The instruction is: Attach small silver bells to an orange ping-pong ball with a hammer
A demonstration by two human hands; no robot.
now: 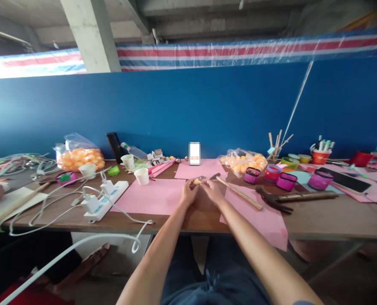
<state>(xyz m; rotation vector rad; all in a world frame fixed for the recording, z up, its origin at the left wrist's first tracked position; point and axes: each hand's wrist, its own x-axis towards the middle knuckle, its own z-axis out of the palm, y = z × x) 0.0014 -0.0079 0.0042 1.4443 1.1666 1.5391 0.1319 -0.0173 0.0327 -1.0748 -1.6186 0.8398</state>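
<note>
Soft daylight from upper left, glare there, wide-angle edge distortion, mild blur.

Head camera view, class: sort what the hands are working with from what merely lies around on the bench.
In hand:
left hand and right hand, both at the small orange ball with a metal piece

Lying about:
hammer
claw hammer
bags of orange balls
power strip
paper cups
tape rolls

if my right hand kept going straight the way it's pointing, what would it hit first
Probably the small shiny metal piece at the fingertips of the right hand, beside the orange bit in the left hand; depth is unclear.
</note>
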